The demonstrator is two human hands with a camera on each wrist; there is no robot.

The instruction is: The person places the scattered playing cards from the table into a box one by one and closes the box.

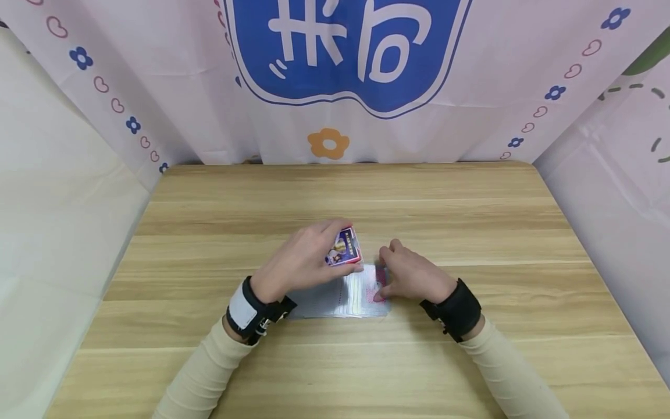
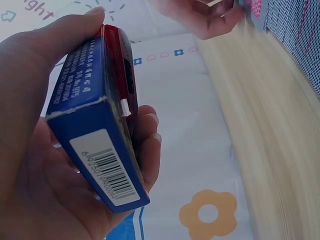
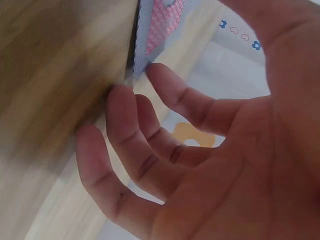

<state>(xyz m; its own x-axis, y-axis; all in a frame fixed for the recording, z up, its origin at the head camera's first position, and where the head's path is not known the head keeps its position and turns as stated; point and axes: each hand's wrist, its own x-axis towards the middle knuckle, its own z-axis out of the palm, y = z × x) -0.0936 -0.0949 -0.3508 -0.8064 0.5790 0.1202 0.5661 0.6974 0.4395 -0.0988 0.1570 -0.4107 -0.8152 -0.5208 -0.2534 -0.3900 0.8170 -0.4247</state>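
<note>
Small blue and red card box (image 1: 344, 247) with barcode on its end, held tilted above the table, silvery patterned cards (image 1: 356, 297) spread flat at its 6 o'clock

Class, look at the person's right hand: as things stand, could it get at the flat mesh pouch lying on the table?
Probably yes. The right hand is already at the mesh pouch, fingertips at its near edge, and nothing lies between them. The left hand holds the card box above, clear of that edge.

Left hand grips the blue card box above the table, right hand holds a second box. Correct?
Not quite. The left hand does grip the box, but the right hand holds no box: in the right wrist view its fingers are loose, touching the edge of the flat cards on the table.
</note>
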